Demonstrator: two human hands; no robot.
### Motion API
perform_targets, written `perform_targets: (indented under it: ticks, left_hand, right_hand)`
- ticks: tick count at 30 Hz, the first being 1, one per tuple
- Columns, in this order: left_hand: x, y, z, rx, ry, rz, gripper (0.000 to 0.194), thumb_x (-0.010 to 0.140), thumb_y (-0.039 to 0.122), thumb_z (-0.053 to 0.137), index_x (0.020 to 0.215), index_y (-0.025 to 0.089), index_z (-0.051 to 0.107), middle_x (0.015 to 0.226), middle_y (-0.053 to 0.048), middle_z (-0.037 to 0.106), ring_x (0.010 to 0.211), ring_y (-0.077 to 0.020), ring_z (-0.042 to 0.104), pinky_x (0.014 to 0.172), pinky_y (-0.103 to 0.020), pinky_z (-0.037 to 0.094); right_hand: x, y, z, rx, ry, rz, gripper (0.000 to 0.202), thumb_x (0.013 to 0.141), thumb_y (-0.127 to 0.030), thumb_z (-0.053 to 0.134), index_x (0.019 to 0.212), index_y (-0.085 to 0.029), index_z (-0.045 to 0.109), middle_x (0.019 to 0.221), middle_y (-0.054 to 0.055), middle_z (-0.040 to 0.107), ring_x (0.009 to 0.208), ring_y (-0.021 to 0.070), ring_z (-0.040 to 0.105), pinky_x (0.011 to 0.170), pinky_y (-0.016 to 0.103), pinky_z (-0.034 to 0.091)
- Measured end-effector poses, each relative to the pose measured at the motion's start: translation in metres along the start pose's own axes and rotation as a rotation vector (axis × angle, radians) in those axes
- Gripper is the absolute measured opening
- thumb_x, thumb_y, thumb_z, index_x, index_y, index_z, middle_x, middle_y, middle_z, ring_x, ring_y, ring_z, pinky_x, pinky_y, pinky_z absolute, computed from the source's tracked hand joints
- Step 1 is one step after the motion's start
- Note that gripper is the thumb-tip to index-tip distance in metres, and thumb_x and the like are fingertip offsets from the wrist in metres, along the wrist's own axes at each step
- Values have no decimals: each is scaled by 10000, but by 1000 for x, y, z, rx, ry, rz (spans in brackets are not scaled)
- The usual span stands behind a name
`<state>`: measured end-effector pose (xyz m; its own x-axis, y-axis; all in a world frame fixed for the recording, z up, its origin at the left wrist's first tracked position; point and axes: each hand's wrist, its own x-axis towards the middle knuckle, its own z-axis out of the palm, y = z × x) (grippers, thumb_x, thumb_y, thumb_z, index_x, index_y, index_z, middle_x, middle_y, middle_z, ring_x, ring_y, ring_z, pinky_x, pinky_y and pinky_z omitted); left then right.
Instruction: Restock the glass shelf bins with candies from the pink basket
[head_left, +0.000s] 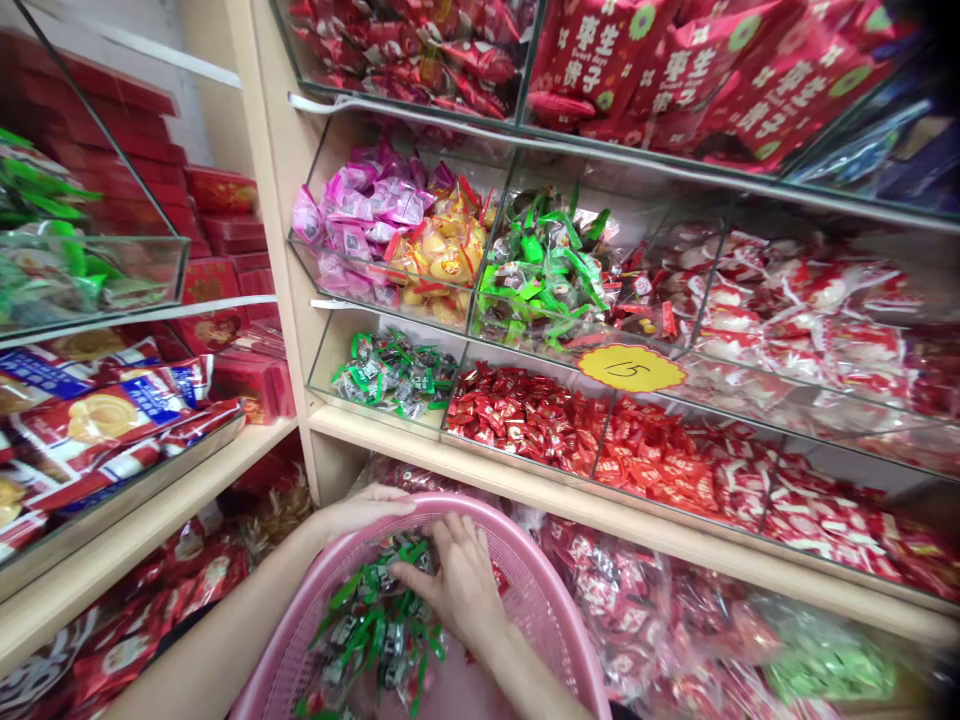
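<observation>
A pink plastic basket [551, 590] sits low in front of me, below the lowest bin shelf. Green-and-dark wrapped candies [379, 625] lie in its left part, and a few red wrappers show near its right side. My left hand [367, 512] holds the basket's far left rim. Inside the basket, my right hand [461, 575] reaches over the right edge of the candy pile, thumb apart from its other fingers. Its fingertips point toward the far wall, and nothing is visibly gripped in it.
Clear bins of green-wrapped candies [405, 370], red candies [525, 410] and white-red candies [802, 310] line the shelves ahead. A yellow price tag [632, 369] hangs there. Snack packs [105, 415] fill the left shelf. Bagged goods [622, 590] lie below the wooden shelf edge [450, 460].
</observation>
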<state>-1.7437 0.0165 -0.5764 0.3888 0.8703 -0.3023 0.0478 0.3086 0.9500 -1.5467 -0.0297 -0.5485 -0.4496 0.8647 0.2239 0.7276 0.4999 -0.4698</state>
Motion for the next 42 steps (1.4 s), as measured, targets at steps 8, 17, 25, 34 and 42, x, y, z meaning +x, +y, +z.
perform_targets:
  ticks: [8,17,25,34,42]
  left_hand:
    - [0,9,-4,180,5,15,556,678,557,642,1039,137,683,899,-54,685,814,-192,583,738,-265,422]
    - [-1,12,-4,228,-14,23,530,703,569,610,1000,138,689,856,-44,684,766,-179,577,666,-236,409]
    - [-2,16,-1,217,-3,32,513,688,572,618,953,139,698,865,-42,687,793,-175,586,709,-238,425]
    - [-1,13,-2,191,2,7,532,691,570,621,1008,147,690,900,-52,692,809,-187,598,705,-243,438]
    - [2,9,-1,161,-4,-30,543,672,553,646,1035,151,685,932,-58,693,824,-192,600,727,-256,448]
  right_hand:
    - [26,13,-53,84,389,-130,222,894,-368,480,976,-188,580,896,68,618,856,209,535,771,338,422]
    - [83,60,-106,-243,448,208,275,814,-427,538,932,-180,518,897,98,609,852,247,537,719,339,386]
    - [90,58,-102,-164,375,260,181,763,-320,571,873,-219,469,789,31,623,725,202,551,602,273,324]
    - [76,54,-104,125,538,95,171,774,-269,542,913,-203,466,823,23,574,685,155,529,629,266,389]
    - [18,42,-89,190,-123,-102,146,802,-192,534,942,-210,495,873,12,584,745,144,551,665,255,417]
